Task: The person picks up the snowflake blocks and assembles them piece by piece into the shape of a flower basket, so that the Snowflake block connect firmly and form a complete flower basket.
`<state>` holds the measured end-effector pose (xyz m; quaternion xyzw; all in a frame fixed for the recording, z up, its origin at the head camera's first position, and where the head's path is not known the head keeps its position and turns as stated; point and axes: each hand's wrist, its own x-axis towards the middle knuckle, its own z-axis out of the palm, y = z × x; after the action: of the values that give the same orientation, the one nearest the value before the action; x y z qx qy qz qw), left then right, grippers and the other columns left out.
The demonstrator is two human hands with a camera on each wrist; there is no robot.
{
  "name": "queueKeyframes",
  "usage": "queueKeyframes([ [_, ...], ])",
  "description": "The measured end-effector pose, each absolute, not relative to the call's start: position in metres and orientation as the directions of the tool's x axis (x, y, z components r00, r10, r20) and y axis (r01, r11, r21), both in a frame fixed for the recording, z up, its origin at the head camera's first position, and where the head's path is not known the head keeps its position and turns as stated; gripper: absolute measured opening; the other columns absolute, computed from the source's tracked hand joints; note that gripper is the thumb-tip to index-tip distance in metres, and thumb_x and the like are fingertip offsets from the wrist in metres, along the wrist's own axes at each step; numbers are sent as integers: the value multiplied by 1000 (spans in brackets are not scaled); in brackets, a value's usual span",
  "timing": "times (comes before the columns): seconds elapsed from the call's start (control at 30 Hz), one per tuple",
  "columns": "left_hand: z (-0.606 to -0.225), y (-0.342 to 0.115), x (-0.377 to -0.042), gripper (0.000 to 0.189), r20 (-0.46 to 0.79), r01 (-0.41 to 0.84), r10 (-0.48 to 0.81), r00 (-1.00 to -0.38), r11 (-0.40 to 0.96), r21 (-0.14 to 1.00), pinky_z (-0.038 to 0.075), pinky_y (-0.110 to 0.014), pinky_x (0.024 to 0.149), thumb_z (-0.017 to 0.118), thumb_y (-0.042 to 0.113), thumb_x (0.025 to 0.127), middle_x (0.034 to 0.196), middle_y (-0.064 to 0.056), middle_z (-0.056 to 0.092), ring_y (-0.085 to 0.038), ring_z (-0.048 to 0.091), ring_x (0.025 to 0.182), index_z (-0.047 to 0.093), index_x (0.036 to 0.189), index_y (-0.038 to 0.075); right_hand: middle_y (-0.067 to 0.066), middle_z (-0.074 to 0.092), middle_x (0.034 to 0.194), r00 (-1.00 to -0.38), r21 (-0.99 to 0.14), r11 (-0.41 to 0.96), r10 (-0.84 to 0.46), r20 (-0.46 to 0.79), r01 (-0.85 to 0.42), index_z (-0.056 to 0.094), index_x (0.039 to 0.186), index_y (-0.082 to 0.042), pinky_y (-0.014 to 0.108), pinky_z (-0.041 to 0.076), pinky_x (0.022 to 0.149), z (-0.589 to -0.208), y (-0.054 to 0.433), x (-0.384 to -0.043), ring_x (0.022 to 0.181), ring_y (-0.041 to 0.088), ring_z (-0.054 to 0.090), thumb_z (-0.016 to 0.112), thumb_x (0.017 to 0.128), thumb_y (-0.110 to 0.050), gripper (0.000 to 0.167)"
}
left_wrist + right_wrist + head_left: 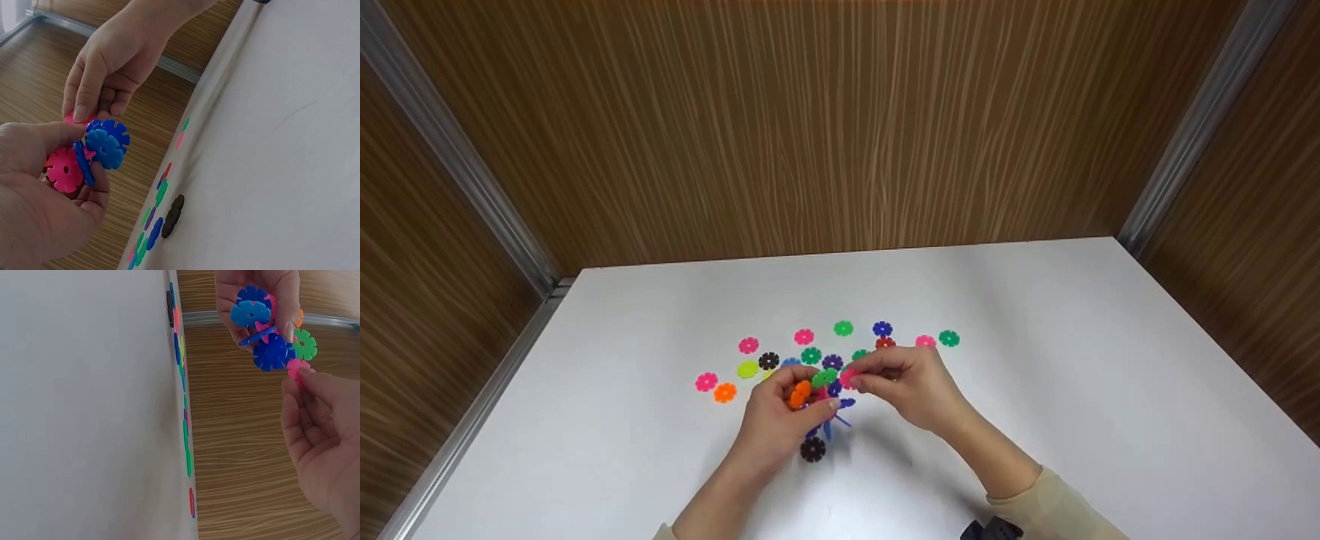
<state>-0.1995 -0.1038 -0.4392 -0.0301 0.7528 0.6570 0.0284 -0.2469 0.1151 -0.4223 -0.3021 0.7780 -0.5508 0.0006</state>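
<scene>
While the left grip (776, 424) holds a cluster (273, 354) of notched discs above the desk (660, 465), thumb and fingers curled round it, the right grip (919, 386) pinches a pink disc (296, 369) by its edge, just beside the cluster. Thin and plastic-looking, the pieces should prove light, stiff and slightly slick, hardly fragile, though slotted joints may twist loose under a squeeze. The cluster is probably best held near its core, a single disc by its rim, notches left bare.

Pink disc (847, 378) in right grip (913, 386)
</scene>
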Motion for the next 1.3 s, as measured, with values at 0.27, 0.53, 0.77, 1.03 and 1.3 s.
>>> queueKeyframes([
  [0.27, -437, -102, -198, 46, -102, -103, -19, -995, 132, 986, 59, -35, 97, 89, 17, 89, 127, -8, 67, -27, 64, 120, 68, 129, 11, -3, 80, 97, -819, -838, 259, -476, 322, -480, 85, 106, -17, 29, 63, 80, -422, 114, -244, 87, 16, 77, 81, 95, -9, 14],
  [0.53, -434, -103, -197, 52, -121, -118, 9, -993, 141, 983, 59, -36, 97, 88, 19, 89, 125, -8, 68, -25, 67, 115, 65, 135, 12, 2, 80, 101, -814, -876, 213, -509, 279, -433, 84, 112, -12, 30, 63, 82, -423, 115, -247, 90, 19, 78, 79, 96, -10, 16],
  [0.77, -437, -110, -195, 57, -76, -20, 187, -979, 283, 959, 56, -43, 104, 84, 25, 93, 121, -7, 68, -24, 65, 114, 61, 142, 11, 4, 78, 104, -790, -879, 190, -549, 273, -436, 81, 112, -3, 31, 63, 84, -425, 115, -250, 94, 21, 77, 79, 96, -7, 17],
  [1.03, -435, -119, -197, 42, -81, -3, 353, -932, 216, 976, 60, -34, 80, 80, 31, 97, 97, -6, 72, -24, 67, 82, 69, 129, 6, 4, 77, 101, -783, -885, 167, -556, 279, -434, 80, 109, -3, 31, 63, 85, -424, 114, -249, 93, 21, 76, 79, 96, -7, 14],
  [1.3, -428, -123, -198, 33, -99, -42, 191, -977, 278, 960, 61, -34, 77, 79, 29, 98, 99, -6, 72, -26, 69, 84, 72, 122, 8, 13, 76, 115, -816, -908, 106, -490, 307, -406, 77, 120, -6, 33, 61, 92, -428, 117, -257, 106, 26, 75, 75, 101, -12, 21],
])
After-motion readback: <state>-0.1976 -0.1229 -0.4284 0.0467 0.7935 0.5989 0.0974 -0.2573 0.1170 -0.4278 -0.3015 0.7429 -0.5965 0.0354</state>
